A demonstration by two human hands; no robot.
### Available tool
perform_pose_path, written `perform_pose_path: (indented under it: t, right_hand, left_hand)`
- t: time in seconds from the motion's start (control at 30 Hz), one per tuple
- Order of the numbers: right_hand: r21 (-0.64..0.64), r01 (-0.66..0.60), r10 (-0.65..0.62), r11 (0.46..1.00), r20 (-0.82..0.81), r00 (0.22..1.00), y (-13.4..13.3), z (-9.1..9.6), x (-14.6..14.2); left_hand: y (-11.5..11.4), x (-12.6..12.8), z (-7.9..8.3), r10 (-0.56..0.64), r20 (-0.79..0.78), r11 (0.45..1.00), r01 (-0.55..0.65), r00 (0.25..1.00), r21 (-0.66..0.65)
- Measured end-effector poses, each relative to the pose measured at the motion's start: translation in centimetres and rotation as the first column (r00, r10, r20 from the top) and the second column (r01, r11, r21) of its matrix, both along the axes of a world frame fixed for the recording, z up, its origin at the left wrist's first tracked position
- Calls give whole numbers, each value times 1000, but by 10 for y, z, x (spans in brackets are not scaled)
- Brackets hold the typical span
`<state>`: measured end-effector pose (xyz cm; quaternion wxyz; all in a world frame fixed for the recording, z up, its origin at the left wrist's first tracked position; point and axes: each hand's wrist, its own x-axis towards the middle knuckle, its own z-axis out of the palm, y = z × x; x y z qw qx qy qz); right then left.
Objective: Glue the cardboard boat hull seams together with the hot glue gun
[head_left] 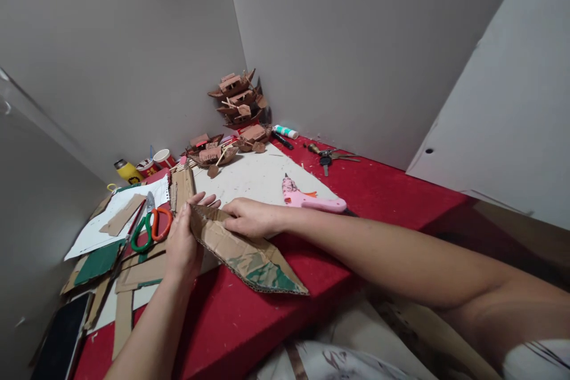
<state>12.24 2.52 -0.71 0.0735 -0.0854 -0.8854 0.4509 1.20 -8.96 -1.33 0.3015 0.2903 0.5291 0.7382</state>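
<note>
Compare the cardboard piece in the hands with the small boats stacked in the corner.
The cardboard piece is one pointed panel with green print; the boats are built-up models with decks and sticks. The piece is held by the left hand and right hand; the boats sit untouched, stacked in the corner. Both are brown cardboard.

Left of the cardboard piece (pixel 244 255) lie scissors (pixel 151 227), behind it a glue gun (pixel 312 199).

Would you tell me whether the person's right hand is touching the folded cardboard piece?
Touching. The head view shows the right hand resting on the cardboard piece near its upper end.
</note>
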Motion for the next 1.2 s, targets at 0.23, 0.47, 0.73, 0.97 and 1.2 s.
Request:
perform_pose_path:
  t: [0.23, 0.47, 0.73, 0.97, 1.2]
  right_hand:
    - [51, -19, 19, 999, -15, 1000, -1, 0, 0]
    - [46, -85, 89, 995, -93, 992, -2, -3, -3]
    - [-104, -145, 139, 984, -67, 988, -2, 2, 0]
    - [-207, -222, 233, 953, 29, 972, -3, -3, 0]
    - [-154, -218, 229, 964, 60, 972, -6, 2, 1]
  left_hand:
    - [0, 0, -1, 16, -1, 999, -16, 1000, 47]
    - [-1, 3, 0, -33, -19, 998, 34, 999, 46]
    - [-1, 5, 13, -43, 68, 999, 44, 997, -13]
    - [-2, 0, 13, -69, 225, 996, 81, 972, -43]
    - [-2, -1, 13, -86, 246, 990, 110, 965, -86]
